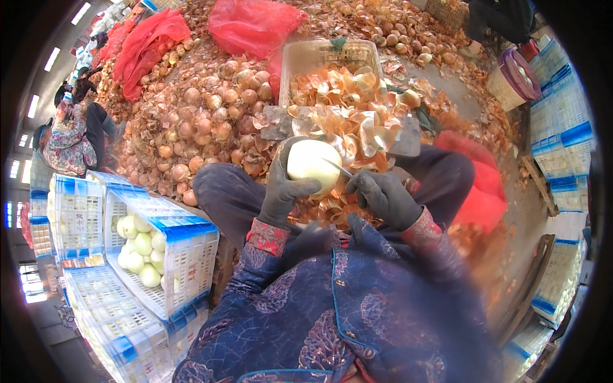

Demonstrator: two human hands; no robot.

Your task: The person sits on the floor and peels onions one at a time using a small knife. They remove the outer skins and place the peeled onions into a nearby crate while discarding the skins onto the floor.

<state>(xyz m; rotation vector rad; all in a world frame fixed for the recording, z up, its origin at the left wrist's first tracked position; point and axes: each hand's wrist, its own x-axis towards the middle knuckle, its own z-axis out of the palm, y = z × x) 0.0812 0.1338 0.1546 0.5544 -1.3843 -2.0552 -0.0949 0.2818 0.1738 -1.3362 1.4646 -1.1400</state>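
A peeled white onion [313, 165] rests in my left hand [285, 186], which wears a dark grey glove and curls around its left side and underside. My right hand [385, 196], in a matching glove, grips a small knife [339, 168] whose thin blade meets the onion's right side. Beneath and beyond both hands lie loose brown onion skins [345, 131], heaped over a grey board [408, 136] and into a cream plastic basket [330, 48]. The knife's handle is hidden in my right fist.
Unpeeled onions [206, 119] form a large pile ahead and left. Beside me at left, a white-and-blue crate [191, 268] holds peeled onions [143, 244]. Red mesh bags [254, 24] lie about. More crates [558, 129] are stacked at right. A person [72, 139] sits at far left.
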